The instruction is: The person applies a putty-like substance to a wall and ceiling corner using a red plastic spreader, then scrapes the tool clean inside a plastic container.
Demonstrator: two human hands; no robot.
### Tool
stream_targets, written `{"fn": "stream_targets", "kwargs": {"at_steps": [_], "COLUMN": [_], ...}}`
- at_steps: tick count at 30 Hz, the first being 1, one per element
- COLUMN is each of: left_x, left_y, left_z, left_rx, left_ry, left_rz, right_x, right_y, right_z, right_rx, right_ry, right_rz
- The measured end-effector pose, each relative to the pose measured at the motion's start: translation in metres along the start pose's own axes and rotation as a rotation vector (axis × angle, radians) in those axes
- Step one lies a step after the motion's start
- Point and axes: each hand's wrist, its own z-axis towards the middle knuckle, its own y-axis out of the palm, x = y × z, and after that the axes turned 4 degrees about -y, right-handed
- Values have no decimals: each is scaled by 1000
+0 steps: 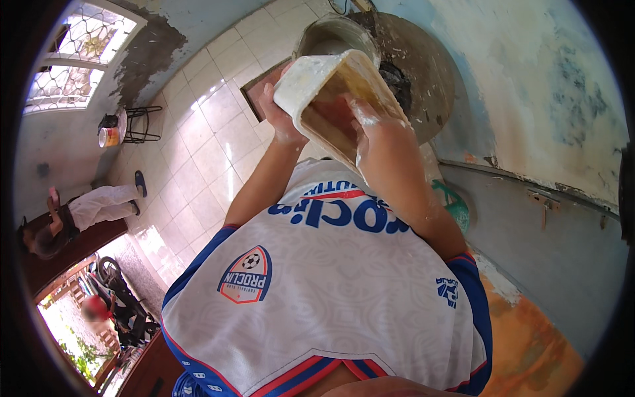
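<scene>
A white rectangular plastic tub (301, 83), crusted along its rim, is tilted so that its opening faces me. My left hand (281, 119) grips its left outer side, with some fingers hidden behind the wall. Over the right rim comes my right hand (383, 135), its fingers reaching into the tub, slightly bent and apart, close to the inside wall. White residue covers parts of that hand. Inside, the tub looks yellowish, with a reddish-brown patch. Just beyond it stands a round bucket (324, 36) smeared with grey.
A wide round stained board (433, 73) lies beyond the tub, with a dark crumpled bag (397, 86). A green plastic item (453, 205) is by my right forearm. At left are a black stool (142, 124), a small bucket (109, 137) and another person (99, 208); a motorcycle (119, 291) stands outside.
</scene>
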Motion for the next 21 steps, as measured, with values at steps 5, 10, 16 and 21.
{"fn": "stream_targets", "kwargs": {"at_steps": [5, 10, 16, 21], "left_x": [-6, -17, -40, -76], "left_y": [0, 17, 37, 59], "left_z": [4, 5, 9, 11], "left_rx": [22, 8, 24, 59], "left_ry": [31, 75, 47, 24], "left_rz": [61, 113, 91, 22], "right_x": [4, 12, 41, 71], "right_y": [3, -6, -28, -53], "right_z": [-4, -10, -18, -36], "right_rx": [126, 138, 92, 213], "right_ry": [-58, 1, -65, -136], "right_rz": [-226, -238, -137, -26]}}
